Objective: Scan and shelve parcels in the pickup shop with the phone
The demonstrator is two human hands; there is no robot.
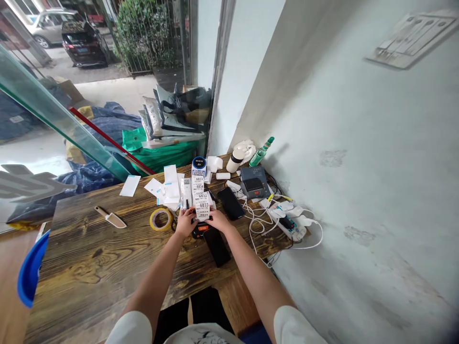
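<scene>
A strip of white printed labels (202, 206) with large numbers such as 6032 and 6033 stands in front of me. My left hand (186, 222) is closed at the strip's lower left edge. On the opposite edge, my right hand (218, 220) closes its fingers on the same strip. Just under it sits a small black and orange label printer (201, 231), partly covered by the hands and the labels. More numbered labels (198, 183) lie behind, reaching toward a round blue-and-white container (199, 163). A dark phone (217, 247) lies by my right wrist.
On the wooden table (89, 258) lie a knife (110, 217), yellow tape (161, 219), white paper slips (172, 184) and a second phone (231, 203). White cables (256, 222) run to a power strip (292, 224) at the right. A green bottle (261, 153) stands near the wall.
</scene>
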